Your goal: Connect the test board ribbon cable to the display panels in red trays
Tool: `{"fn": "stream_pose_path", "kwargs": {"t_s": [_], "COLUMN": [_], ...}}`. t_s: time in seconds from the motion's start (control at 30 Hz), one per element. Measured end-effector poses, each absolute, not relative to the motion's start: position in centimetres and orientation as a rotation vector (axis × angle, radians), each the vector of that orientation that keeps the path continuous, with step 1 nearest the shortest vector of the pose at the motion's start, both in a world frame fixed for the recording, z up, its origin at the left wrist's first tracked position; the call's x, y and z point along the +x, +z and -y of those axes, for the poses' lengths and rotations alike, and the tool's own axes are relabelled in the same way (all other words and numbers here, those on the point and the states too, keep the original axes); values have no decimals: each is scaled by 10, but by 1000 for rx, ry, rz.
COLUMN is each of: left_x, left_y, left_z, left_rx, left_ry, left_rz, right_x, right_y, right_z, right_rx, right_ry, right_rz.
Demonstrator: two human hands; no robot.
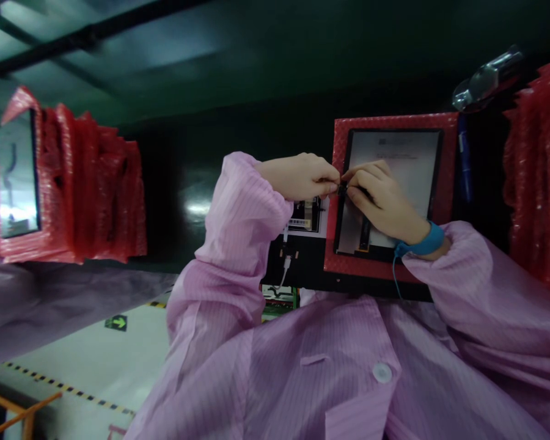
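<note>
1. Here, the left hand [302, 176] and the right hand [379, 198] meet fingertip to fingertip at the left edge of a flat display panel [406, 168], just right of the picture's middle.
2. Both hands are closed in a pinch on a small dark connector [341, 190] at that edge; it is too small to tell more about it.
3. The panel lies face up in a red bubble-wrap sleeve [394, 121], which frames it on all sides; the sleeve rests on a dark worktop [201, 183].
4. A blue wrist strap [428, 240] circles the right wrist, at 5 o'clock from the panel, with a thin blue cord hanging from it.
5. Pink striped sleeves [229, 244] cover both arms.
6. At 9 o'clock from the hands, well apart, stands a row of red bubble-wrap sleeves [96, 195]; the nearest one holds another panel [17, 174], upright.
7. At 3 o'clock, by the picture's edge, more red bubble wrap [538, 171] is stacked; what it holds cannot be told.
8. Under the left hand, at 6 o'clock, a small test board [306, 215] sits with a white cable [285, 269] hanging from its left side.
9. At 1 o'clock from the panel, a shiny metal tool [488, 78] lies on the worktop.
</note>
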State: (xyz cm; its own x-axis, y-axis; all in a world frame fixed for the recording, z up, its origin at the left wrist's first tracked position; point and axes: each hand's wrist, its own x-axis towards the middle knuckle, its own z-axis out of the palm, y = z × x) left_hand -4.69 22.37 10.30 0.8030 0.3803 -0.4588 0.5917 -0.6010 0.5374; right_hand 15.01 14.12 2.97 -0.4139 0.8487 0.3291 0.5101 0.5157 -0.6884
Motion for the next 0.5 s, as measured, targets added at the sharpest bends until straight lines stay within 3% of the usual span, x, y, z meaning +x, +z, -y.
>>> {"fn": "stream_pose_path", "kwargs": {"t_s": [0.5], "left_x": [-46], "left_y": [99], "left_z": [-224], "left_rx": [2268], "left_ry": [-319], "left_rz": [-693], "right_x": [149], "right_y": [30], "right_z": [-141], "right_rx": [-1124], "right_ry": [706], "right_rz": [2096]}}
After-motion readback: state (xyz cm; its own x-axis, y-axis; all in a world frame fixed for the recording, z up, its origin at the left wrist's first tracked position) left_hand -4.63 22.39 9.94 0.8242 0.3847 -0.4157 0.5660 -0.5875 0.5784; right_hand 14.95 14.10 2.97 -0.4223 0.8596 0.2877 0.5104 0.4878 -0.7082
